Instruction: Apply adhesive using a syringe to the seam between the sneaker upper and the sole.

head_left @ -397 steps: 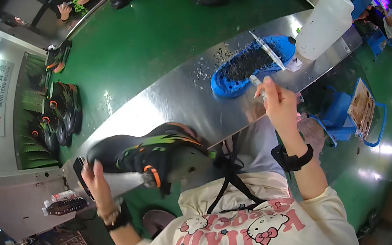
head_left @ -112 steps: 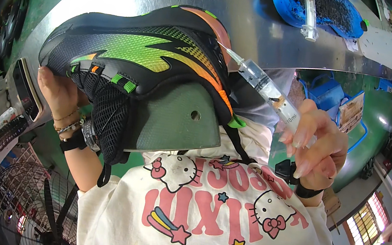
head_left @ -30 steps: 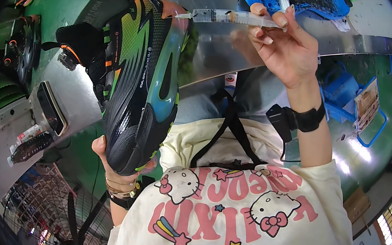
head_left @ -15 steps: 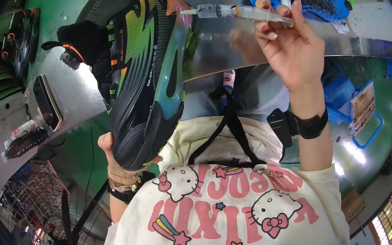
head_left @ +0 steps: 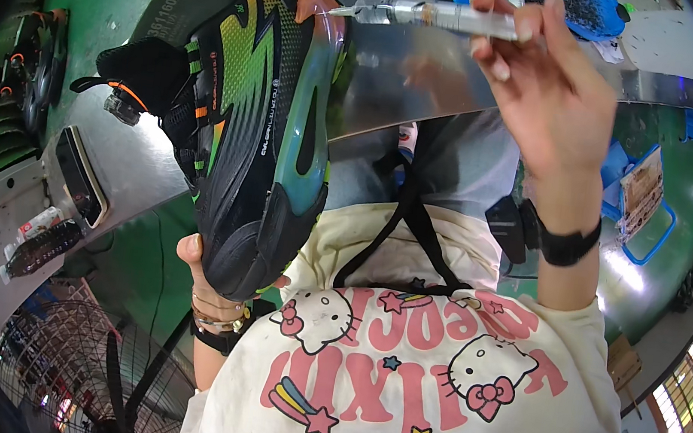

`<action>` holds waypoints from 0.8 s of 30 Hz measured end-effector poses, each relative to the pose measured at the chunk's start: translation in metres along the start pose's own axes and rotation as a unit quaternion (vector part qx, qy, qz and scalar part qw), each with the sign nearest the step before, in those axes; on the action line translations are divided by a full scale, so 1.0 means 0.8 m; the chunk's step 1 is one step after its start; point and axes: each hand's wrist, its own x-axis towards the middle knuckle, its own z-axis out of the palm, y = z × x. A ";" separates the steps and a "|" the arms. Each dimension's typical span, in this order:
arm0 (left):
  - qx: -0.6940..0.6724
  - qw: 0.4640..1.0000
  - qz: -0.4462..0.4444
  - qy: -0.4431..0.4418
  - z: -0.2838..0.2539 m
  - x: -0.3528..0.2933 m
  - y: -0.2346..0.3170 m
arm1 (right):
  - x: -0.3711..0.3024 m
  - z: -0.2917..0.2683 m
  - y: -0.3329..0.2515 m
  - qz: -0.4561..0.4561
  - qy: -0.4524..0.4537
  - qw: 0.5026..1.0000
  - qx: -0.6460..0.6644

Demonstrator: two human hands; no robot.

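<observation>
My left hand (head_left: 199, 278) is closed around the toe of a black, green and orange sneaker (head_left: 247, 109), holding it on its side with the heel pointing away from me. A dark shoe last (head_left: 173, 9) sticks out of the shoe's opening. My right hand (head_left: 544, 85) grips a clear syringe (head_left: 432, 16) between thumb and fingers, lying roughly level. Its thin needle tip reaches the heel, at the seam between the orange upper and the translucent teal sole (head_left: 306, 125). Whether it touches, I cannot tell. My left fingers are mostly hidden under the toe.
Beneath the shoe is a shiny metal table (head_left: 398, 76). At the far right lies a blue tray (head_left: 580, 7) with black smears. A phone (head_left: 83, 175) and a dark bottle (head_left: 40, 248) lie on the left. More shoes (head_left: 41, 62) stand farther left, and a fan (head_left: 97, 376) stands at lower left.
My right hand has moved right and a little nearer me, still holding the syringe. The needle tip has shifted slightly right and away along the heel seam. The shoe has barely moved.
</observation>
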 end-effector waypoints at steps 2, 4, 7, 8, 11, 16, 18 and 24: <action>0.030 0.999 -0.006 -0.021 -0.004 0.001 -0.004 | -0.020 0.009 -0.010 -0.007 -0.105 0.983 -0.153; 0.016 0.999 -0.015 -0.048 -0.007 0.006 -0.012 | -0.044 0.022 -0.002 -0.006 -0.090 0.982 -0.164; 0.063 0.996 -0.042 -0.050 -0.009 0.018 -0.030 | -0.082 0.039 0.005 -0.026 -0.084 0.967 -0.239; 0.095 0.994 -0.040 -0.045 -0.009 0.022 -0.038 | -0.095 0.043 0.004 -0.022 -0.060 0.963 -0.260; 0.157 0.983 -0.086 -0.048 -0.003 0.042 -0.053 | -0.123 0.047 -0.001 -0.001 -0.020 0.968 -0.252; 0.228 0.962 -0.119 -0.093 0.014 0.076 -0.064 | -0.156 0.041 -0.013 0.004 0.014 0.952 -0.305; 0.233 0.962 -0.100 -0.098 0.021 0.079 -0.069 | -0.165 0.039 -0.014 0.003 0.024 0.944 -0.330; 0.225 0.965 -0.114 -0.071 0.037 0.080 -0.070 | -0.180 0.042 -0.021 0.007 0.032 0.932 -0.360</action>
